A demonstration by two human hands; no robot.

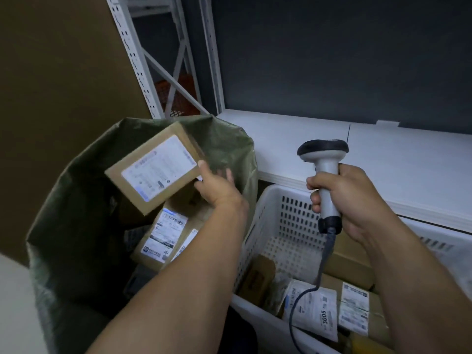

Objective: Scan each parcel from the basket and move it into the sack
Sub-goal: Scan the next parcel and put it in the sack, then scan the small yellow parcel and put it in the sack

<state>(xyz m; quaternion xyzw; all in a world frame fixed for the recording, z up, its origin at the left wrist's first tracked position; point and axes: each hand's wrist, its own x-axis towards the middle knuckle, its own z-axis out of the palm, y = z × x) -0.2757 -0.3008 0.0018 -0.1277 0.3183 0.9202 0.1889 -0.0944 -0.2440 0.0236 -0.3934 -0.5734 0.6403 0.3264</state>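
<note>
your left hand [217, 190] pinches a box [153, 169] by its corner, over the open sack [76, 200] | your right hand [339, 200] grips the scanner [324, 159] above the basket [258, 226] | lower the box flat onto the parcels [166, 238] inside, and keep the cable [324, 261] off the basket rim

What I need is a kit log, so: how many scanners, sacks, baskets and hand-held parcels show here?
scanner: 1
sack: 1
basket: 1
held parcel: 1
Total: 4
</note>
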